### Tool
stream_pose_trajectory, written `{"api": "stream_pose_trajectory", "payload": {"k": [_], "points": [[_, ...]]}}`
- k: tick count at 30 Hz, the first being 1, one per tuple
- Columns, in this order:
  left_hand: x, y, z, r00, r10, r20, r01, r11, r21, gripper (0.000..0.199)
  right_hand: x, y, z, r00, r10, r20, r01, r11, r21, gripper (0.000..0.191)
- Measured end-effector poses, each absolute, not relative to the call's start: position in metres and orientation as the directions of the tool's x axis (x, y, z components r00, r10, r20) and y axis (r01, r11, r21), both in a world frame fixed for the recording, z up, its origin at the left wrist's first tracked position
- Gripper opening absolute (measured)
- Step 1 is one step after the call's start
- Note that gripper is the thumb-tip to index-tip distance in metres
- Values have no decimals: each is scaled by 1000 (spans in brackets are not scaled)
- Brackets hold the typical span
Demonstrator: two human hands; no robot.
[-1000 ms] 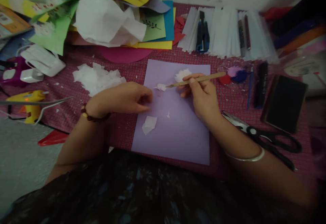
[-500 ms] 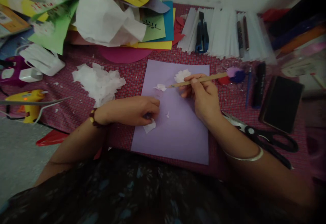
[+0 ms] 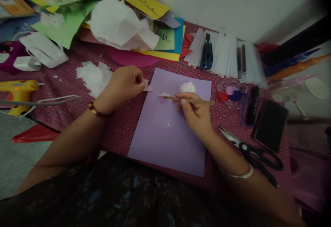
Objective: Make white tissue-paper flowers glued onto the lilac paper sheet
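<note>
My left hand (image 3: 129,82) pinches a small piece of white tissue (image 3: 147,85) just beyond the left edge of a purple sheet (image 3: 168,147). Over the sheet, my right hand (image 3: 192,108) grips a thin wooden stick (image 3: 201,101) with its tip pointing left. That tip lies over a small bit of white paper (image 3: 164,94) on the sheet. Behind my right hand sits a fluffy white paper flower (image 3: 187,87). A tiny white scrap (image 3: 168,123) rests near the sheet's middle. The tissue pile (image 3: 94,79) is partly hidden by my left hand.
A yellow glue gun (image 3: 19,91) and its cables lie at the left. Coloured paper and crumpled white tissue (image 3: 121,23) fill the back left. To the right are scissors (image 3: 244,147), a dark phone-like object (image 3: 270,125), a marker (image 3: 252,106) and a paint dish (image 3: 229,94).
My left hand has moved from over the sheet, back and to the left, with the tissue piece. The stick's tip has shifted onto the small white bit. The camera view has also shifted.
</note>
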State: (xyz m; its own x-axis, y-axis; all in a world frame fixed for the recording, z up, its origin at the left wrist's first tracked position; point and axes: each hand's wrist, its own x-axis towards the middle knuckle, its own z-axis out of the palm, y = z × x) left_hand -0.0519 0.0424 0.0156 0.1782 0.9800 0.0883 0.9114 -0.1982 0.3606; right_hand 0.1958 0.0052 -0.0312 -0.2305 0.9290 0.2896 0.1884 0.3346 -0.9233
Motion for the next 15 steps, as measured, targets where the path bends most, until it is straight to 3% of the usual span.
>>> {"api": "stream_pose_trajectory", "payload": {"k": [3, 5, 8, 11, 15], "points": [[-46, 39, 17, 158, 967, 201, 954, -202, 221, 23, 193, 5, -32, -282, 901, 330, 259, 403, -878, 20], [-42, 37, 17, 200, 953, 229, 938, -254, 237, 21, 193, 5, -33, -297, 884, 361, 293, 444, -847, 21], [-37, 34, 16, 253, 952, 175, 828, -306, 470, 14, 193, 6, -33, -294, 870, 397, 335, 483, -809, 22], [-33, 32, 17, 309, 951, -15, 605, -185, 774, 10, 194, 6, -32, -281, 874, 395, 359, 478, -802, 22], [-38, 33, 23, 399, 885, -239, 408, 63, 911, 13, 195, 6, -32, -263, 888, 378, 363, 453, -814, 22]]}}
